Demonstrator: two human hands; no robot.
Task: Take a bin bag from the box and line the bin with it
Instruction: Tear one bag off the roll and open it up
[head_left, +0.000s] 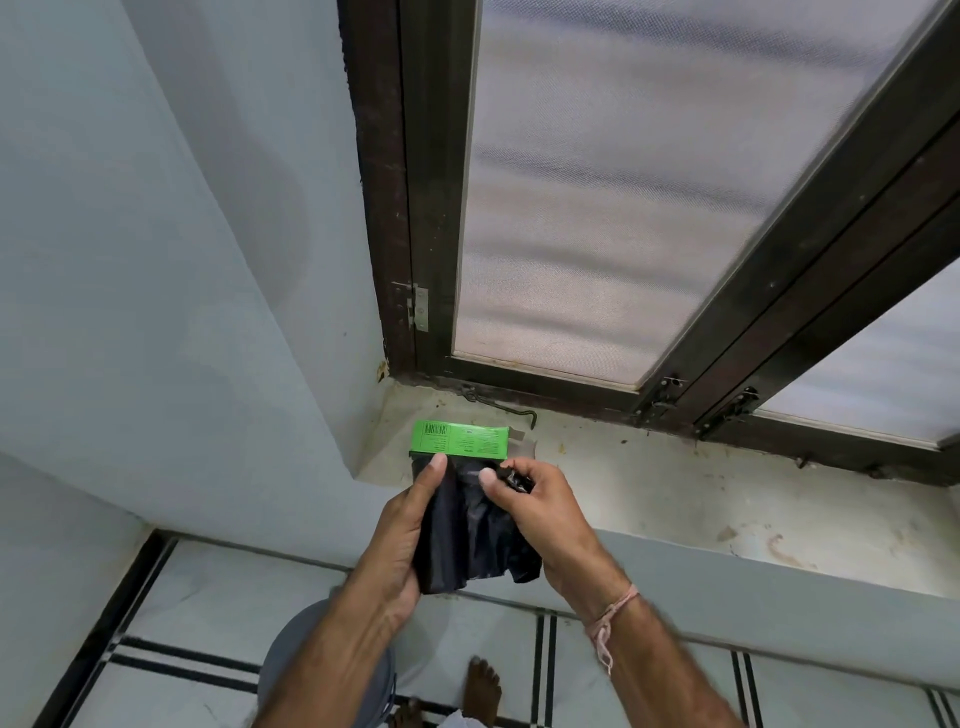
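A green box (460, 440) with a barcode lies on the stone window sill (675, 493), its open flap toward the right. Just in front of the box I hold a folded black bin bag (467, 535) in both hands. My left hand (402, 535) grips the bag's left side with the thumb on top. My right hand (530, 499) pinches the bag's upper right corner between thumb and fingers. A grey bin (291, 660) stands on the floor below my left forearm, mostly hidden by it.
A dark-framed window with mesh panels (623, 182) rises behind the sill, with a metal stay hook (498, 402) lying near the box. A pale wall (156, 260) closes the left side. My bare foot (483, 691) stands on the tiled floor beside the bin.
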